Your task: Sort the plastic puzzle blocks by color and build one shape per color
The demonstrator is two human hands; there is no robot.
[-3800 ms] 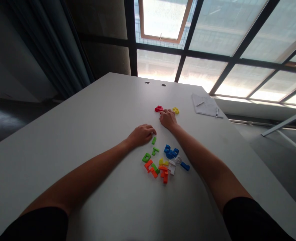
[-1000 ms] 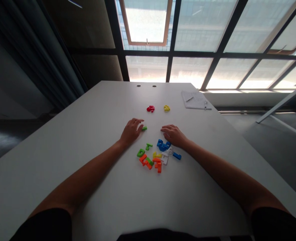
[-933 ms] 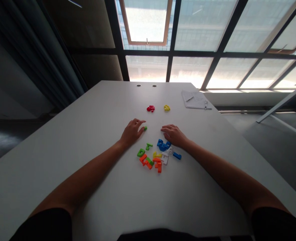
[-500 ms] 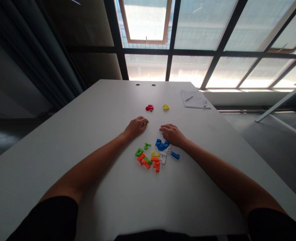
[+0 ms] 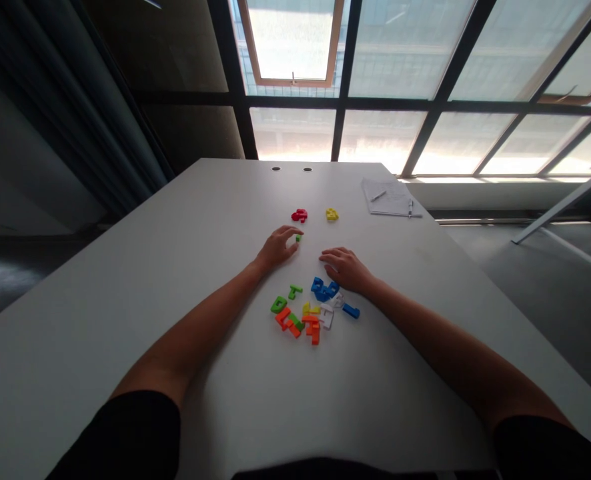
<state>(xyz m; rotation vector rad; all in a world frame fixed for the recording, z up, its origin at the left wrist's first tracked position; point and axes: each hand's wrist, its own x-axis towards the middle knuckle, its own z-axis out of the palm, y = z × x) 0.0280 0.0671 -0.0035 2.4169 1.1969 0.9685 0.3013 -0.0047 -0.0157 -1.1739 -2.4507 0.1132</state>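
My left hand (image 5: 278, 246) is over the far middle of the white table, index finger and thumb apart. A small green plastic piece (image 5: 298, 238) lies between those fingertips, its exact shape unclear. Resting on the table, my right hand (image 5: 346, 268) has its fingers stretched out and holds nothing. Just below it sit blue letter-like pieces (image 5: 324, 289). Nearer me are a green T-shaped piece (image 5: 295, 291), a green D-shaped piece (image 5: 278, 305), orange pieces (image 5: 312, 328), a yellow piece (image 5: 309, 309), white pieces (image 5: 327, 316) and a separate blue piece (image 5: 351, 311).
Beyond my hands lie a red cluster (image 5: 299, 215) and a yellow cluster (image 5: 331, 215). Paper sheets (image 5: 393, 200) with pens are at the far right of the table (image 5: 245, 400). Windows stand behind, and a dark curtain (image 5: 75, 100) hangs at left.
My left hand has moved a little right and away from me, and its fingers have spread. The green piece has shifted the same way and shows more. My right hand has stayed put.
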